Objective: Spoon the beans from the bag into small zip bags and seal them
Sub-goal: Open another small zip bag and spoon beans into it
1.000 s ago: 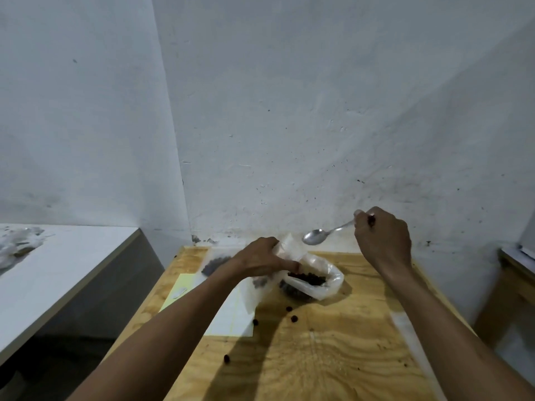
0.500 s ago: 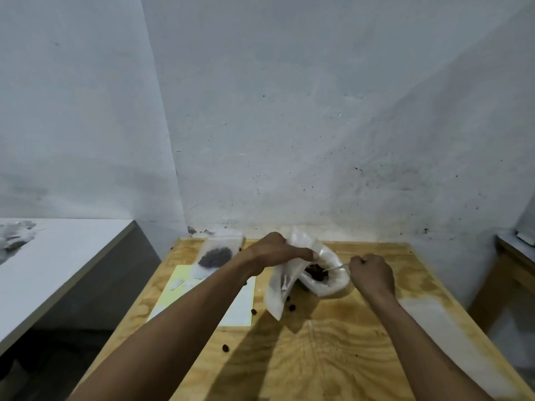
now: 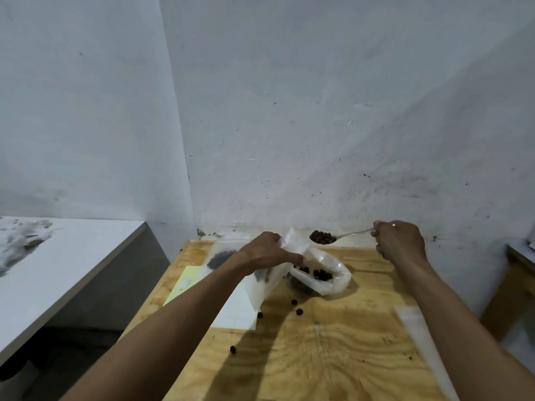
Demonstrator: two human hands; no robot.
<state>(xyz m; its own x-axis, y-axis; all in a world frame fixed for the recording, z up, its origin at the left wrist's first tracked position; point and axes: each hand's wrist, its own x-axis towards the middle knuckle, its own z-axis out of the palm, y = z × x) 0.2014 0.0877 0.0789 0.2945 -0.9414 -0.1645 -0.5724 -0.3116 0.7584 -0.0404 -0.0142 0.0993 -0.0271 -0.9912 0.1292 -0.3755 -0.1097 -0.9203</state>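
My left hand (image 3: 267, 253) grips a small clear zip bag (image 3: 267, 280) by its upper edge and holds it upright, mouth up, with a few dark beans inside. Just right of it, an open clear plastic bag of dark beans (image 3: 324, 277) lies on the wooden table (image 3: 333, 357). My right hand (image 3: 401, 241) holds a metal spoon (image 3: 327, 237) by the handle. The spoon's bowl is heaped with beans and hovers above the two bags, close to the small bag's top edge.
A filled small zip bag (image 3: 220, 257) lies at the table's back left. A pale yellow and white sheet (image 3: 234, 308) lies under my left forearm. Several loose beans (image 3: 295, 306) are scattered on the wood. A white counter (image 3: 58, 264) stands left, another wooden table (image 3: 515, 282) right.
The spoon, empty and raised one second ago, dipped into the bean bag and has come up full, with my right hand back up to the right. My left hand kept hold of the small bag.
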